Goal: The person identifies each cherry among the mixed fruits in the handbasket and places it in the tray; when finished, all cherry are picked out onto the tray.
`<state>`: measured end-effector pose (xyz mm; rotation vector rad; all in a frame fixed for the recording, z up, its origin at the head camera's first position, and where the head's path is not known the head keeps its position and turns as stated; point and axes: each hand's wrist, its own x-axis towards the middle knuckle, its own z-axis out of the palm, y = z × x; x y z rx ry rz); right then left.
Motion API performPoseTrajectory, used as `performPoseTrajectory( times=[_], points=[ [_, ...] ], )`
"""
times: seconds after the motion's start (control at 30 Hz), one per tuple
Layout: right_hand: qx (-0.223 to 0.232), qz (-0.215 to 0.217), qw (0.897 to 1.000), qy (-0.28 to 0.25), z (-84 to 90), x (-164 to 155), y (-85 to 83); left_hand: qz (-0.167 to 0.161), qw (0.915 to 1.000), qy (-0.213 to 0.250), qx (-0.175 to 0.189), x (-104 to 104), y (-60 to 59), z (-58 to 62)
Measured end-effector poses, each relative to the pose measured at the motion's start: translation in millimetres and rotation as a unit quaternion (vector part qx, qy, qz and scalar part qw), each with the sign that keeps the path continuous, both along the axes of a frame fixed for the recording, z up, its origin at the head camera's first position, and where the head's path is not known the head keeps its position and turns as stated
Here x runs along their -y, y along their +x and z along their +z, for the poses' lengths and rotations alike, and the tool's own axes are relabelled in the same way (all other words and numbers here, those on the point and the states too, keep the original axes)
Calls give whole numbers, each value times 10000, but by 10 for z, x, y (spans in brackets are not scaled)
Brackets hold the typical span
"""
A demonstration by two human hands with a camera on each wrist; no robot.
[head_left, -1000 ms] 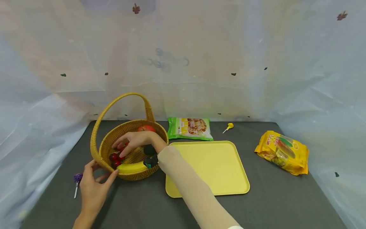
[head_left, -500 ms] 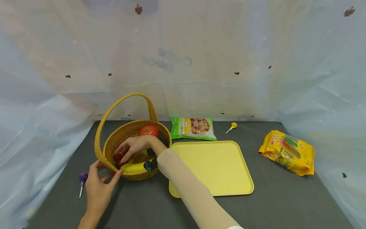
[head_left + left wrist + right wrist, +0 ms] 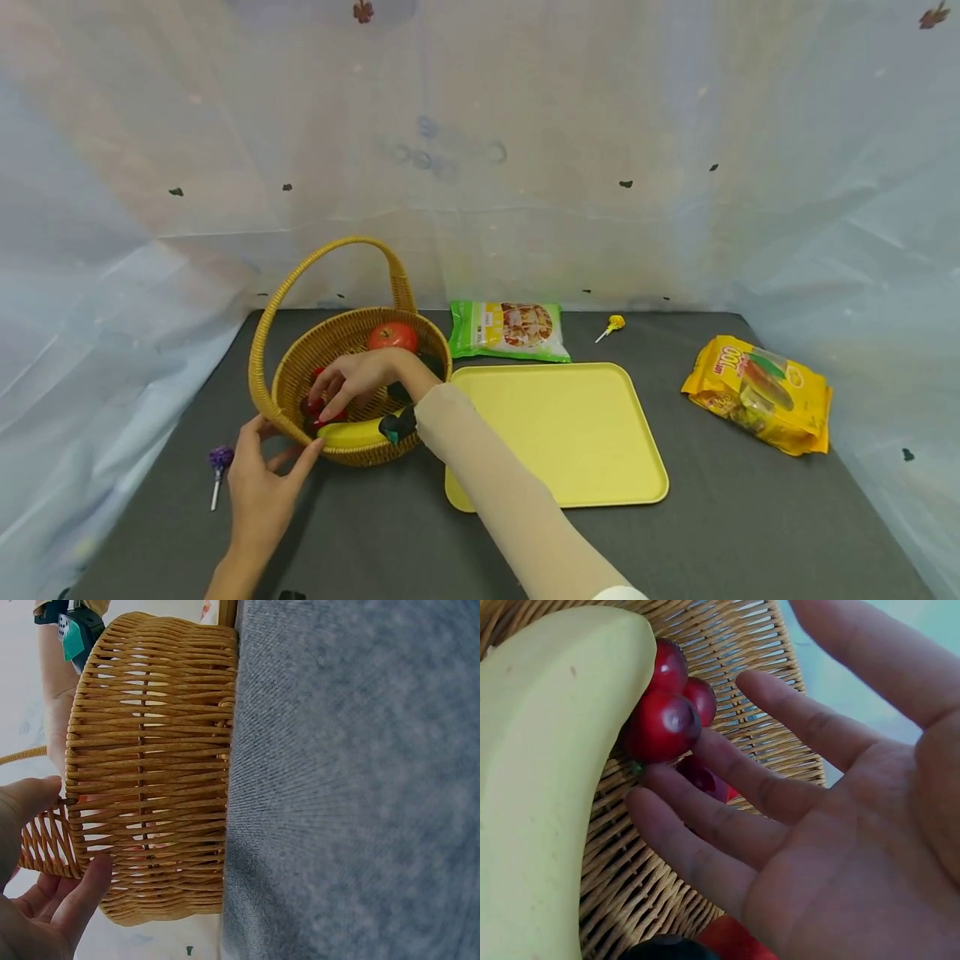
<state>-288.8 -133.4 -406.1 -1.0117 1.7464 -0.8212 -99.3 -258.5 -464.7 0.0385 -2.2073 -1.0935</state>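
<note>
A wicker basket (image 3: 375,456) with a tall hoop handle stands at the left of the table. My left hand (image 3: 262,483) pinches its rim at the foot of the handle, the thumb on one side and fingers on the outer wall, as the left wrist view shows. Reaching into the basket, my right hand (image 3: 367,372) has its fingers extended, fingertips right at a cluster of glossy red cherries (image 3: 664,724). A yellow banana (image 3: 351,434) lies along the near rim beside them. Toward the back of the basket sits a red apple (image 3: 393,336), near dark round fruit partly hidden by my right arm.
Right of the basket lies a yellow tray (image 3: 562,433), partly under my right sleeve. Behind it are a green-and-white snack bag (image 3: 517,330) and a yellow lollipop (image 3: 615,322). A yellow snack package (image 3: 761,396) lies far right, a purple lollipop (image 3: 221,457) at left.
My right hand has lowered from above the cherries until its fingertips are among them. My left hand keeps its grip on the basket rim. The head view has shifted slightly.
</note>
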Motion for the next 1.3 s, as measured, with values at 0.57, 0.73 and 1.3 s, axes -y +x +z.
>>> performPoseTrajectory(
  times=[0.57,0.73,1.3],
  points=[
    [212,127,9996,158,-14,13,-14,133,9999,-28,-16,19,14,-2],
    [174,182,9992,298,-21,12,-27,143,9999,-48,14,15,18,6],
    [-222,-288,9991,-218,187,-307,-137,120,9999,-44,73,-4,9,-8]
  ],
)
